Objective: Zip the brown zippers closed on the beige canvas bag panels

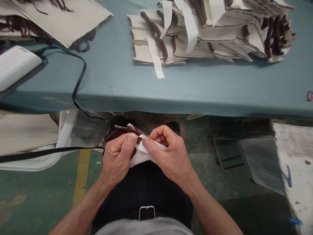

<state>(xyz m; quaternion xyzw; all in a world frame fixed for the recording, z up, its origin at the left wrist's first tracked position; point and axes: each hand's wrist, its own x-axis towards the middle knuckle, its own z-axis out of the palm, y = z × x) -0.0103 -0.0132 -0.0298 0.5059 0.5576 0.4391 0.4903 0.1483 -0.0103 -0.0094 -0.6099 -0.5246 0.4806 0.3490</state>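
Observation:
Above my lap, both hands are closed on a small fabric piece (122, 131) that is dark brown on one side and pale on the other. My left hand (119, 153) pinches its brown edge between thumb and curled fingers. My right hand (168, 151) pinches a white strip (142, 147) against the same piece, thumb on top. The two thumbs are close together with a bit of brown fabric showing between them. Much of the piece is hidden behind my fingers.
Ahead is a table with a blue-grey cover (110, 75). Stacked beige fabric pieces (220, 39) with white strips lie on it. At left are larger beige pieces (80, 19), a white device (18, 67) and a black cable (81, 75). A white plastic bin (62, 143) stands lower left.

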